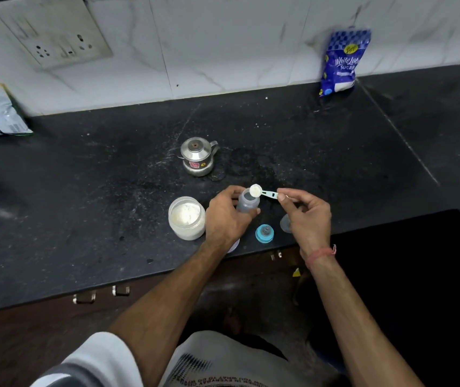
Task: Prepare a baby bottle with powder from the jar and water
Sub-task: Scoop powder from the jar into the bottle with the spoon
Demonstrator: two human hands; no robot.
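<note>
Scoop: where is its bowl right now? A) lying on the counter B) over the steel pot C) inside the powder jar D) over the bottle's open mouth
D: the right hand pinches the scoop by its handle, with its bowl above the open bottle that the left hand grips.

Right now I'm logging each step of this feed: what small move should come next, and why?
Probably tip the scoop so its powder drops into the bottle. The right hand pinches its handle with the bowl at the open mouth, and the left hand grips the bottle.
</note>
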